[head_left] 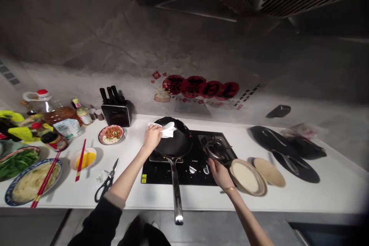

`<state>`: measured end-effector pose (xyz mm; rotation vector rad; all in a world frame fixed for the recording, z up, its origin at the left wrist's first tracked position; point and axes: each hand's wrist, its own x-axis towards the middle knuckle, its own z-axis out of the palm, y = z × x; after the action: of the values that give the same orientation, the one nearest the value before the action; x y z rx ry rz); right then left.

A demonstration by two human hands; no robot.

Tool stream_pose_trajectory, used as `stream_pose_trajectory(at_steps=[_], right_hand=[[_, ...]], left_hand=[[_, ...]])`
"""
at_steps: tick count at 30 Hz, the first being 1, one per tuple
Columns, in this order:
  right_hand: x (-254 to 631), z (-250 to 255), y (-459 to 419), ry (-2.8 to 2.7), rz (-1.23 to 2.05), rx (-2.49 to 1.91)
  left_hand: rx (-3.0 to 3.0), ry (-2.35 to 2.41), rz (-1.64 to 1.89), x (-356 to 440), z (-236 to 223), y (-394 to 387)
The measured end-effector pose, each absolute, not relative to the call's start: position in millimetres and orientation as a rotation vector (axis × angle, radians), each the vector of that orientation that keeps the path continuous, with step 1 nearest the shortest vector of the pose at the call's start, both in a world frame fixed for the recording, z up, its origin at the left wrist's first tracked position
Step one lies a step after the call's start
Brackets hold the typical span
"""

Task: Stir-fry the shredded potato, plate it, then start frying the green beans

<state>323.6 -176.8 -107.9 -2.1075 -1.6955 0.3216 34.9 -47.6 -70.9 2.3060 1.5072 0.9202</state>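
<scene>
My left hand [153, 138] is closed on a crumpled white tissue [168, 130] over the left part of a black frying pan [175, 144]. The pan sits on the left burner of a black gas hob [184, 175]. Its long metal handle [176, 196] points toward me, past the counter's front edge, and neither hand is on it. Over the hob's right side is my right hand [221, 173], fingers loosely bent and partly hidden, with nothing visible in them. Just right of that hand stands a beige pot [245, 177] with pale contents.
Scissors [106, 182], a bowl of beaten egg [87, 158] with chopsticks and a plate of chopped food [111, 134] lie left. Farther left are noodles [34, 184], greens [19, 163] and bottles. A knife block [117, 113] stands behind; dark lids [296, 167] lie right.
</scene>
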Motion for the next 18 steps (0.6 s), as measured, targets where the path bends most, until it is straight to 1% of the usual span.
stream_pose_trajectory(at_steps=[4,7,9,11,13,15,16,18], right_hand=[[356.8,-95.2,-213.0,-1.648,0.432,-1.921],[362.3,-85.9,-222.0,-1.791,0.301,-1.852],[355.5,-84.1,-218.0,-1.941,0.23,-1.857],[342.7,-85.6,-208.4,-2.104,0.219,-1.959],[327.6,-87.5,-195.6,-2.254,0.231,-2.092],[313.5,-87.3,-181.5,-2.347,0.243,-2.207],[307.2,-86.1,-174.3,-2.372,0.241,-2.254],[296.3,-81.3,-160.2,-2.414,0.22,-2.326]], left_hand=[[2.27,1.549,0.788,82.5,-81.7,-14.7],[2.24,1.58,0.838,78.2,-81.1,-15.0],[2.195,1.59,1.022,58.0,-76.1,-28.7],[2.056,1.553,1.374,33.2,-73.6,-53.5],[1.857,1.537,1.561,13.6,-79.7,-87.6],[1.579,1.578,1.509,6.3,-96.8,-126.0],[1.452,1.565,1.391,8.0,-108.6,-144.7],[1.283,1.434,1.04,20.1,-134.6,-176.9]])
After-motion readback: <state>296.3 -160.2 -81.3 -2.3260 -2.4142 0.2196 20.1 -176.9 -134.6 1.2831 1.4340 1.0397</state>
